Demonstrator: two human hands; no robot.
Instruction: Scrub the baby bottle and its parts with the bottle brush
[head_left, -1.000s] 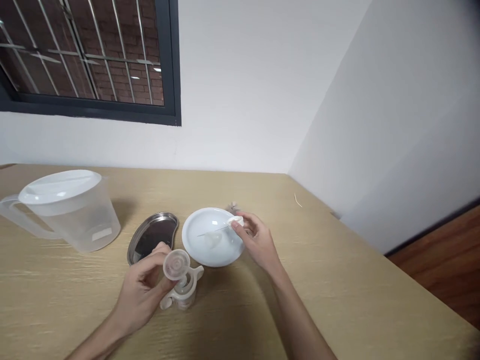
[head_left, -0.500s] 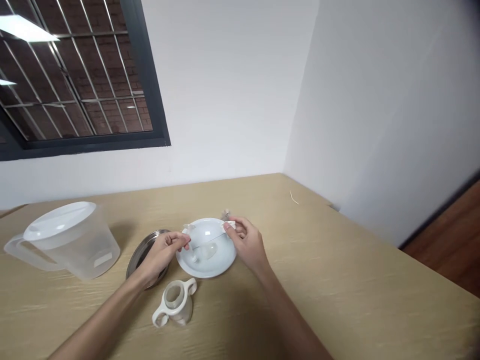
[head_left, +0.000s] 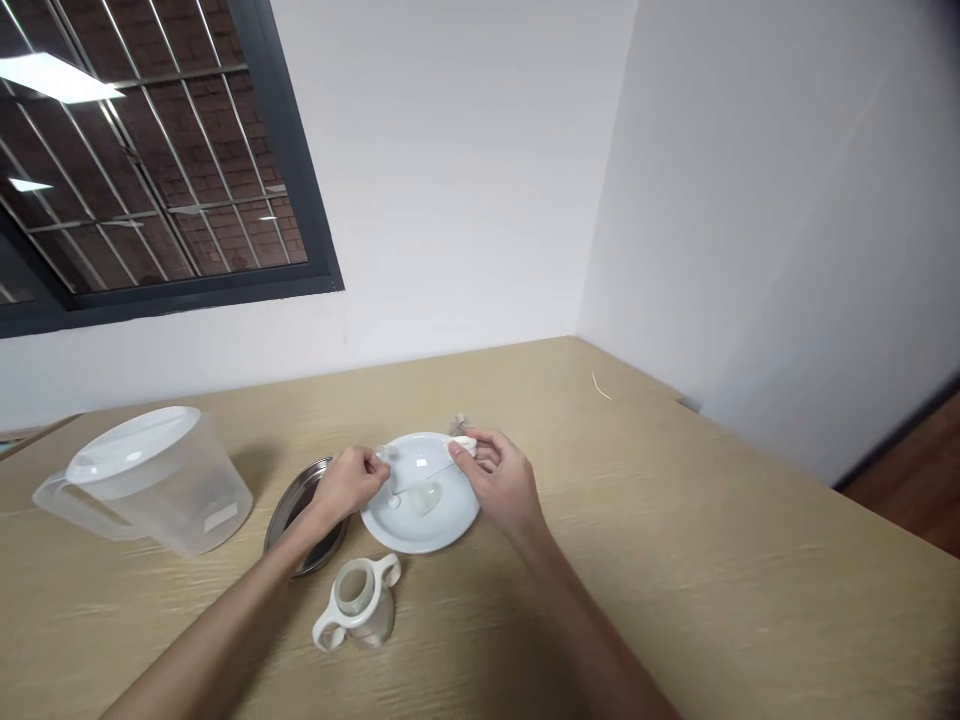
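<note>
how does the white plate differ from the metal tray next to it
The round white plate is glossy and pale, while the kidney-shaped steel tray is dark and mirror-like. The plate carries small clear parts, and both hands work above it; the left hand partly covers the tray, whose visible part holds nothing. Both lie flat on the wooden table.

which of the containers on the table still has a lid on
The clear plastic jug at the far left: a white lid covers its top. The two-handled cup near the front stands open, with no lid on it.
</note>
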